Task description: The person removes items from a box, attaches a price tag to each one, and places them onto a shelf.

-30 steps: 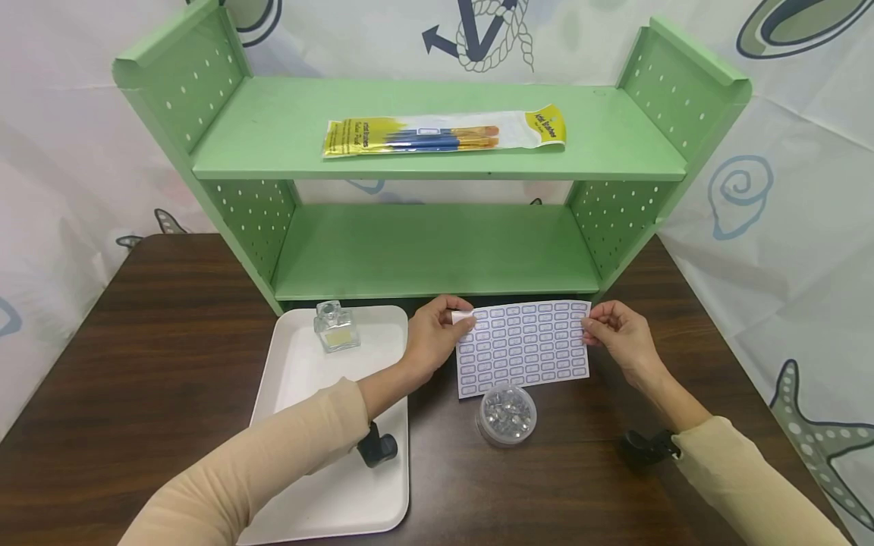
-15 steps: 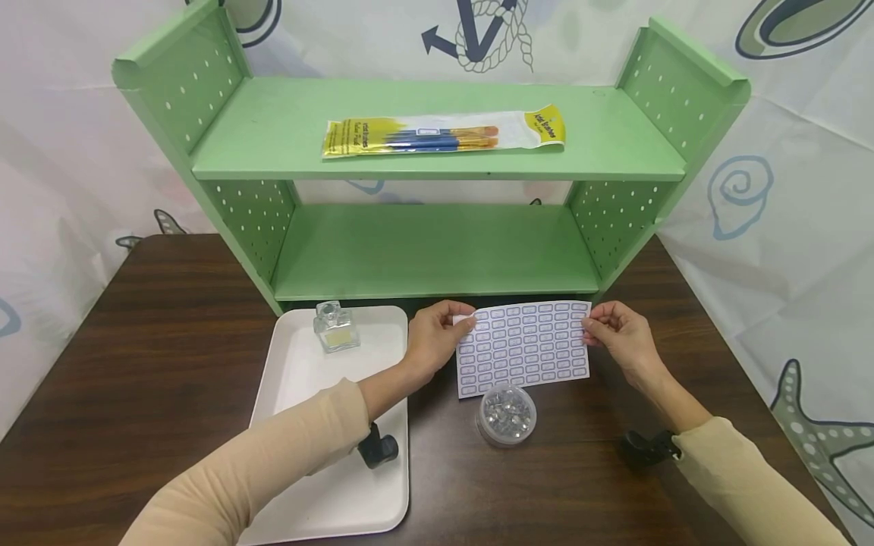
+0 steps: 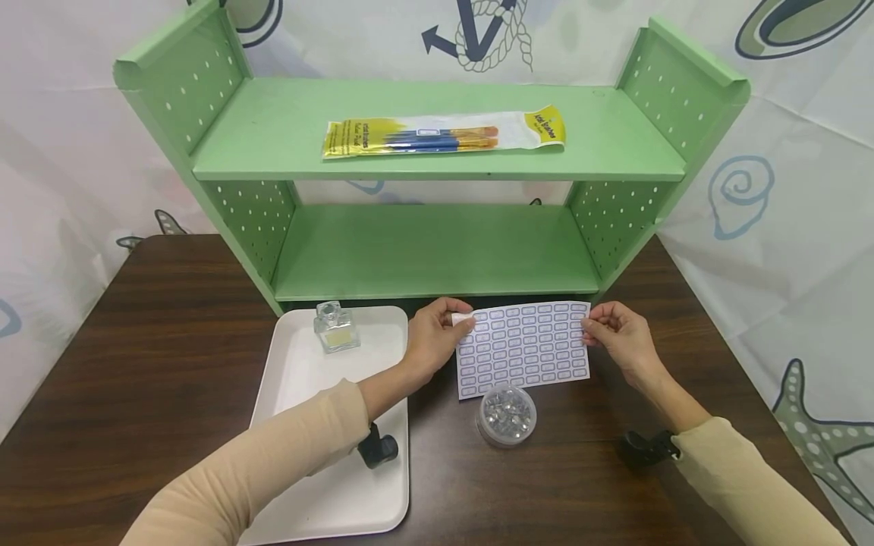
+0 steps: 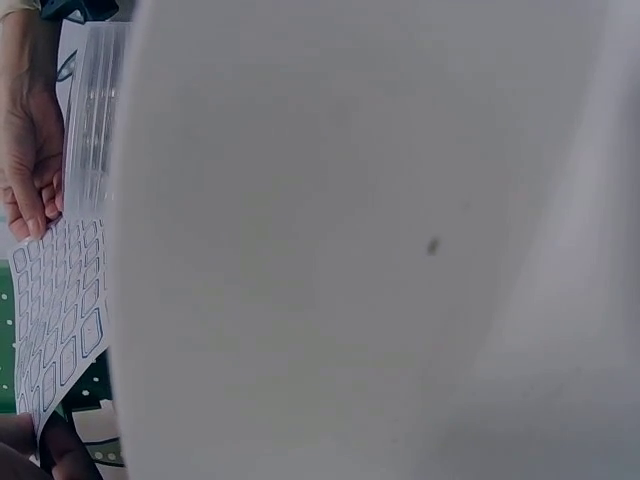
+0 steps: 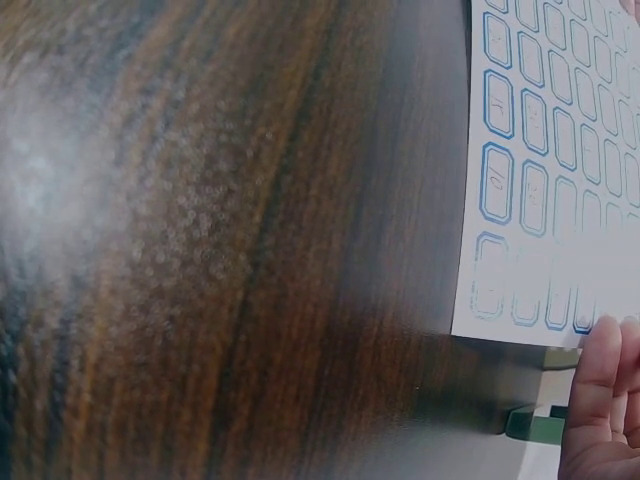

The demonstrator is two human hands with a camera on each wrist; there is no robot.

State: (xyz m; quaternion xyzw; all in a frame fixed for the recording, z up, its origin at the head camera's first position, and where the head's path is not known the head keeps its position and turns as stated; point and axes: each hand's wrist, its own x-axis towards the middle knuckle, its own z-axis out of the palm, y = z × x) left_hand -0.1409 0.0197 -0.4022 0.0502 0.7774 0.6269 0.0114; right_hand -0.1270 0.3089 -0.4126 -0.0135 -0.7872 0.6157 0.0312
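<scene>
White label sheet (image 3: 524,345) between left hand (image 3: 433,334), right hand (image 3: 621,334).

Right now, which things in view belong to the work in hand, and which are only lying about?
In use:
white paper sheet of blue-outlined labels
left hand and right hand, pinching it

Seemingly just lying about:
round clear plastic tub
clear glass bottle
white rectangular tray
yellow-and-clear plastic brush packet

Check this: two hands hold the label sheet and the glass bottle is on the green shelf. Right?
The head view shows the glass bottle on the white tray, not the green shelf. The left hand and right hand do hold the label sheet.
</scene>
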